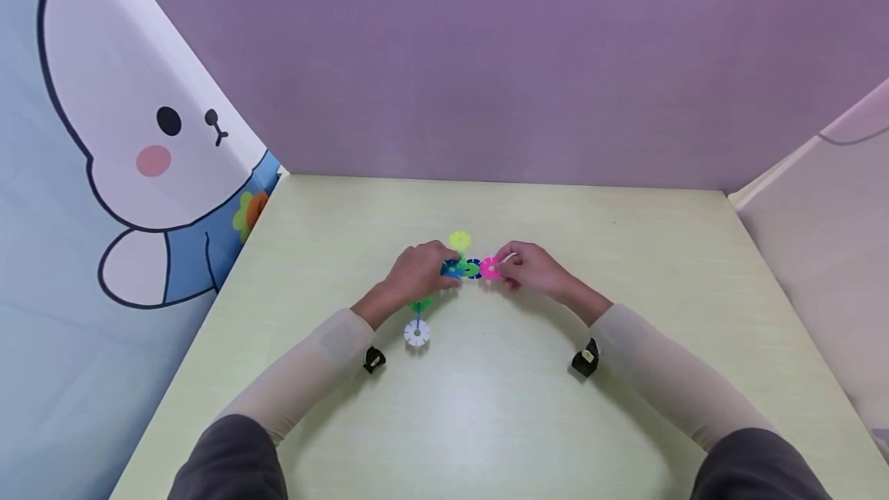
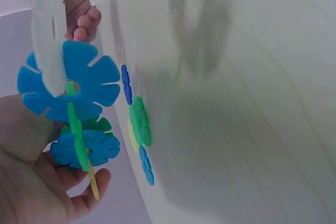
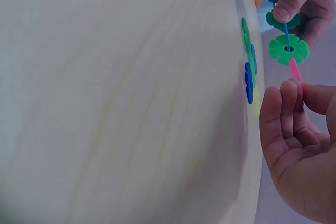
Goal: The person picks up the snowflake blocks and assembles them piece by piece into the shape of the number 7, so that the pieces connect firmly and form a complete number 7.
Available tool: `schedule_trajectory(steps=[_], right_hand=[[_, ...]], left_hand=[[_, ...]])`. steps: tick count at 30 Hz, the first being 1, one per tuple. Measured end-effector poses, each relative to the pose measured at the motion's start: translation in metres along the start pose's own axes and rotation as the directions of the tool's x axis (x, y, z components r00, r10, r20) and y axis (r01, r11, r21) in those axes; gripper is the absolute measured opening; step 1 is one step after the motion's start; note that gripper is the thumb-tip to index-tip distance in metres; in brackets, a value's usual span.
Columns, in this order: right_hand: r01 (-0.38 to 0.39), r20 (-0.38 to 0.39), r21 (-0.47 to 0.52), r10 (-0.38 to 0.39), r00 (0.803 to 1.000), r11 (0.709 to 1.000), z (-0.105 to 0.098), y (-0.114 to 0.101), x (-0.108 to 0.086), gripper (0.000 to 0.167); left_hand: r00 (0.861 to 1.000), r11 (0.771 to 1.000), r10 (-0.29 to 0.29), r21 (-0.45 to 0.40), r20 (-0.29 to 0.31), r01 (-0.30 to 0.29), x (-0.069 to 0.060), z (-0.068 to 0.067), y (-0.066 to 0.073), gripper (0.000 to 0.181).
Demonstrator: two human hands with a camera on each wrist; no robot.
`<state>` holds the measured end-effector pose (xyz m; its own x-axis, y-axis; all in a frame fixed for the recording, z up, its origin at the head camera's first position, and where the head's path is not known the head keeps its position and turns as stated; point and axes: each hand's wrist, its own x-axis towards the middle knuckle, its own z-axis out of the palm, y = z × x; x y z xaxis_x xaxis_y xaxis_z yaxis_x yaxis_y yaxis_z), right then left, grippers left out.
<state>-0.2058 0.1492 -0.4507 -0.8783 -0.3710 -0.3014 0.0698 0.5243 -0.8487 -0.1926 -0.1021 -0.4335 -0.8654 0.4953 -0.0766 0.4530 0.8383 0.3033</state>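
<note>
Head view: near yellow plastic disc (image 1: 460, 240).
Gripping part-hidden multicoloured plastic-disc chain (image 2: 75, 124) in left hand (image 1: 417, 265), pink plastic disc (image 1: 489, 268) in right hand (image 1: 533, 270).

Table (image 1: 528, 415) w/ wall (image 1: 486, 60) behind, drape (image 1: 42, 268) to person's L, panel (image 1: 819, 245) to R. L hand (image 1: 419, 270) and R hand (image 1: 536, 270) face ea. other over table ctr. Chain (image 2: 77, 135) in L hand; disc (image 3: 295, 71) in R fingertips, at chain's R end, can't tell from here if touching. Chain's near end (image 1: 409, 336) is before L hand, above table. Loose discs (image 2: 140, 121) on table, 1 (image 1: 460, 239) behind, btwn hands. Cam (image 1: 374, 359) on inner side of ea. forearm (image 1: 312, 369).
</note>
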Motion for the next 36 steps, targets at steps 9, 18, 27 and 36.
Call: schedule_trajectory(steps=[9, 18, 27, 36], right_hand=[[0.002, 0.011, 0.043, -0.002, 1.0, 0.999, 0.006, -0.001, -0.001, 0.02], [0.007, 0.011, 0.072, -0.008, 1.0, 0.997, 0.008, -0.003, -0.002, 0.018], [-0.005, 0.026, 0.124, 0.002, 1.0, 0.992, 0.005, -0.006, -0.001, 0.018], [-0.014, 0.03, 0.191, 0.009, 1.0, 0.981, 0.006, -0.007, -0.002, 0.019]], left_hand=[[1.0, 1.0, 0.02, -0.007, -0.011, -0.02, 0.0, 0.002, 0.0, 0.054], [0.999, 0.999, 0.034, -0.029, -0.009, -0.034, 0.0, -0.001, 0.003, 0.055], [0.998, 0.995, 0.065, -0.072, -0.004, -0.066, 0.001, -0.001, 0.006, 0.055], [0.996, 0.993, 0.089, -0.072, -0.003, -0.089, 0.0, -0.005, 0.011, 0.055]])
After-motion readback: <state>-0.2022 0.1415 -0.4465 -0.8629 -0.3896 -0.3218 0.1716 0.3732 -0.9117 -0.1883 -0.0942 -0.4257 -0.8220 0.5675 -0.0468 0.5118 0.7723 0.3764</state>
